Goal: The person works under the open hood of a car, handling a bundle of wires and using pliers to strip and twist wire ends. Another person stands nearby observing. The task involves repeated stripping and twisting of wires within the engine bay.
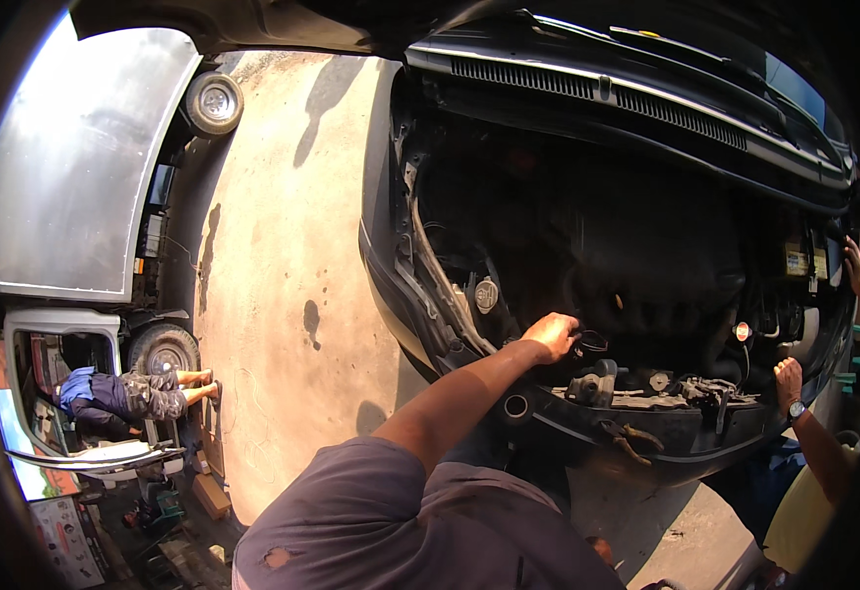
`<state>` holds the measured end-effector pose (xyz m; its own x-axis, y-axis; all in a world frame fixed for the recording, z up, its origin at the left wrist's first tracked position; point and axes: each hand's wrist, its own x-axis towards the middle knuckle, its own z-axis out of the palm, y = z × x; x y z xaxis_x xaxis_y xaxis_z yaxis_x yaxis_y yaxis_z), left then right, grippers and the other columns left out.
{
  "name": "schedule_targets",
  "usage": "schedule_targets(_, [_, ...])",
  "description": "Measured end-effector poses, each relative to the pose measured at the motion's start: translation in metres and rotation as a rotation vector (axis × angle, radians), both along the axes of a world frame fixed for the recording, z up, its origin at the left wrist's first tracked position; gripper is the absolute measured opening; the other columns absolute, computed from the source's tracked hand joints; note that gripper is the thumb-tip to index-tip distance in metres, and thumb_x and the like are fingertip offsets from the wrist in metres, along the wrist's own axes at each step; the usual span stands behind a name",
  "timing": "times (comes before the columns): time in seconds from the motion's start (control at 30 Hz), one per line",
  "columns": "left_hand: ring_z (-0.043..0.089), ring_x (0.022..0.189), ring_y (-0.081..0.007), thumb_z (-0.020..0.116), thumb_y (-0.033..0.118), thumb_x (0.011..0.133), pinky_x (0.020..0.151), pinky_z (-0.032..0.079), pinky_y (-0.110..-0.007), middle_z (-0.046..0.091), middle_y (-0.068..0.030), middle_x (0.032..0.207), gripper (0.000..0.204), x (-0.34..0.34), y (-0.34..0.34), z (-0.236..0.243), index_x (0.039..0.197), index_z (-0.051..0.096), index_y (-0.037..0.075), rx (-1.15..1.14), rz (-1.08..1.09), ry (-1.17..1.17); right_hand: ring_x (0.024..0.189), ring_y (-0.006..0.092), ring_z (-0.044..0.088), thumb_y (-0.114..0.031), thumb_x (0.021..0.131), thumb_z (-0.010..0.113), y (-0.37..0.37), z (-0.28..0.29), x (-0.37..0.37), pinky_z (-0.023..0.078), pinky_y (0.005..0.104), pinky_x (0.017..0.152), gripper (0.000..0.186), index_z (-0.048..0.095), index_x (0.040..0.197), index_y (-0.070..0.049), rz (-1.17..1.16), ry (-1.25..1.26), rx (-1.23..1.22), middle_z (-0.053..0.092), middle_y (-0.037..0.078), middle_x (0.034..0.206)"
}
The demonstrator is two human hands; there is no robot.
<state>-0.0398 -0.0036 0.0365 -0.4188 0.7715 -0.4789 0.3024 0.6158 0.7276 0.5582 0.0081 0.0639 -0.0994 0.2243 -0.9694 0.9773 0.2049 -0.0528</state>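
My left hand [552,337] is closed at the front of a car's dark engine bay [646,246], beside a black loop-shaped part [590,344]; what its fingers hold is unclear. Metal fittings [597,386] lie just below it, and a round cap [486,295] sits to its left. Pliers [631,442] with yellow handles rest on the front edge. A small patch of skin [599,551] low in the picture may be my right hand; its fingers cannot be made out.
A co-worker's hand with a watch [790,388] is at the bay's right edge; another hand [853,264] shows above it. At left, a person [106,403] leans into a truck cab beside its silver box [57,177], over sunlit concrete [283,246]. The raised hood's edge runs along the top.
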Motion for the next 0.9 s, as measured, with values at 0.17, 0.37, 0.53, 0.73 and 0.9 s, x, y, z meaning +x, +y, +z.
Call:
schedule_targets(0.17, [0.068, 0.121, -0.0427, 0.073, 0.028, 0.099, 0.103, 0.054, -0.051, 0.074, -0.0223, 0.122, 0.042, -0.001, -0.004, 0.023, 0.133, 0.065, 0.005, -0.034, -0.159, -0.047, 0.109, 0.0337, 0.077, -0.033, 0.093, 0.078, -0.004, -0.048, 0.031, 0.059, 0.0447, 0.096, 0.030, 0.083, 0.112, -0.011, 0.206, -0.020, 0.029, 0.080, 0.015, 0.118])
schedule_targets(0.37, [0.068, 0.124, -0.0386, 0.076, 0.034, 0.096, 0.104, 0.054, -0.049, 0.073, -0.0191, 0.127, 0.046, 0.004, -0.006, 0.022, 0.135, 0.069, 0.010, -0.083, -0.073, 0.067, 0.121, 0.0334, 0.072, -0.027, 0.094, 0.077, 0.021, 0.038, -0.087, 0.057, 0.0421, 0.104, 0.041, 0.076, 0.133, -0.014, 0.383, -0.019, 0.013, 0.076, 0.016, 0.129])
schedule_targets(0.53, [0.073, 0.098, -0.0181, 0.076, 0.019, 0.099, 0.090, 0.056, -0.034, 0.081, -0.0137, 0.108, 0.031, 0.003, -0.016, -0.011, 0.124, 0.075, 0.001, 0.102, 0.165, -0.148, 0.100, 0.0320, 0.077, -0.049, 0.100, 0.074, 0.075, 0.127, -0.218, 0.060, 0.0435, 0.089, 0.046, 0.081, 0.117, -0.007, 0.488, 0.006, -0.073, 0.079, 0.017, 0.110])
schedule_targets(0.73, [0.066, 0.098, -0.0112, 0.074, 0.013, 0.101, 0.092, 0.053, -0.030, 0.077, -0.0040, 0.105, 0.027, 0.002, -0.015, -0.021, 0.125, 0.074, -0.001, 0.224, 0.189, -0.413, 0.082, 0.0179, 0.077, -0.027, 0.104, 0.075, 0.152, 0.138, -0.354, 0.060, 0.0338, 0.079, 0.056, 0.058, 0.151, -0.003, -0.554, 0.607, -0.222, 0.075, 0.013, 0.120])
schedule_targets(0.9, [0.066, 0.102, -0.0111, 0.074, 0.017, 0.103, 0.096, 0.052, -0.031, 0.078, -0.0041, 0.110, 0.031, -0.004, -0.012, -0.017, 0.129, 0.074, 0.000, 0.211, 0.104, -0.405, 0.082, 0.0135, 0.068, -0.025, 0.098, 0.081, 0.166, 0.048, -0.446, 0.056, 0.0319, 0.076, 0.079, 0.043, 0.164, -0.006, -0.363, 0.602, 0.108, 0.075, 0.012, 0.097])
